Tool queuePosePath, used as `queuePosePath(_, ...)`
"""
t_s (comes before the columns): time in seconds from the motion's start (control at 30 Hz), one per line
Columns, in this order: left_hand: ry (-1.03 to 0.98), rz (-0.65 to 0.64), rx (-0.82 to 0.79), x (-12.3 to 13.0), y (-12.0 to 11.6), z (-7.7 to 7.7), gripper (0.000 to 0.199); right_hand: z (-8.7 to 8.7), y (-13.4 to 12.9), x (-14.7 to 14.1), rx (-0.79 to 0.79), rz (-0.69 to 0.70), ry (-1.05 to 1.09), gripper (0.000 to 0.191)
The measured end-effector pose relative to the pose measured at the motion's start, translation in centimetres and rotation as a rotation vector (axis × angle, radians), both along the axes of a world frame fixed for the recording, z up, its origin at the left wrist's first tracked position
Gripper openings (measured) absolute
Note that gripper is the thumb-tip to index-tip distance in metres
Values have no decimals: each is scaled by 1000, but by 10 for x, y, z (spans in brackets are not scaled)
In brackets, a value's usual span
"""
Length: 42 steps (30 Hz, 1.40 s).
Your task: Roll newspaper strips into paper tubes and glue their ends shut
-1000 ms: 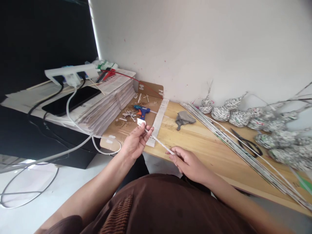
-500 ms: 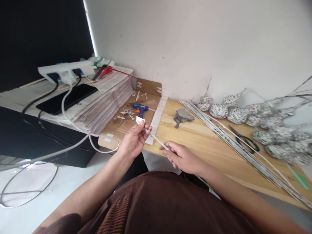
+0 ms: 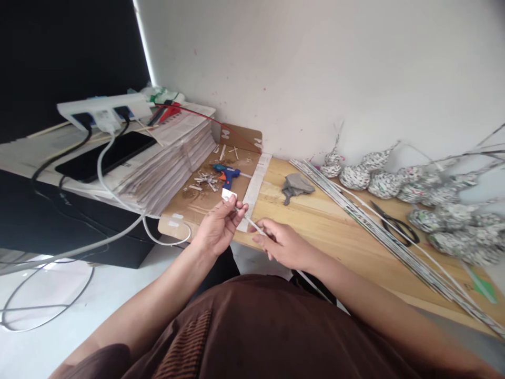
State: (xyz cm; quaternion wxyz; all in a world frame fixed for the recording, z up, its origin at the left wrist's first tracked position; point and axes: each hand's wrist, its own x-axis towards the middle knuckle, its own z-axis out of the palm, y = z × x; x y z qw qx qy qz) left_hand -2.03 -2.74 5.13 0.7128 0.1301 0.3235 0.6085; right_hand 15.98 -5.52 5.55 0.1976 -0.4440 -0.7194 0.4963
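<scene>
A thin rolled-paper stick (image 3: 254, 225) runs between my hands and on past my right wrist towards my lap. My left hand (image 3: 218, 223) pinches its far end, where a small white paper flap (image 3: 229, 195) stands out above the thumb. Closed loosely round the stick farther down is my right hand (image 3: 286, 243), with its fingers partly hidden underneath. Just beyond my left fingertips a blue hot glue gun (image 3: 228, 175) lies on a stained cardboard sheet (image 3: 189, 208), beside white paper scraps (image 3: 207, 181).
Woven paper gourd shapes (image 3: 384, 184) line the wall at right. Before them lie black scissors (image 3: 396, 226) and a bundle of paper sticks (image 3: 366, 226). A grey cloth (image 3: 296, 187) rests mid-table. At left, stacked newspapers (image 3: 173, 163) carry a phone (image 3: 106, 155) and power strip (image 3: 104, 111) with cables.
My right hand has slid up the stick towards my left hand, so the gap between them is shorter. My left hand keeps nearly the same place and grip.
</scene>
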Motion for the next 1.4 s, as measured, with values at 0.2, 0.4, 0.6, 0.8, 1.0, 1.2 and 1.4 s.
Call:
queuePosePath(0.2, 20, 6, -20, 2, -2, 0, 11, -4, 2, -13, 86, -56, 1, 27)
queuePosePath(0.4, 0, -49, -37, -1, -3, 0, 8, -13, 10, -2, -740, 196, 542, 39)
queuePosePath(0.6, 53, -123, 18, 7, -7, 0, 10, -12, 22, -13, -623, 2, 575, 40)
queuePosePath(0.8, 45, -79, -23, 4, -8, 2, 10, -23, 13, -5, -810, 147, 649, 36)
queuePosePath(1.0, 13, 48, 13, -15, 5, 5, 10, -20, -10, 27, -704, 60, 436, 39)
queuePosePath(1.2, 24, 166, 13, -24, 13, 12, 13, -7, -30, 42, -61, -107, 3, 32)
queuePosePath(1.4, 29, 156, 20, -23, 12, 18, 15, -10, -34, 51, -278, 12, 39, 43)
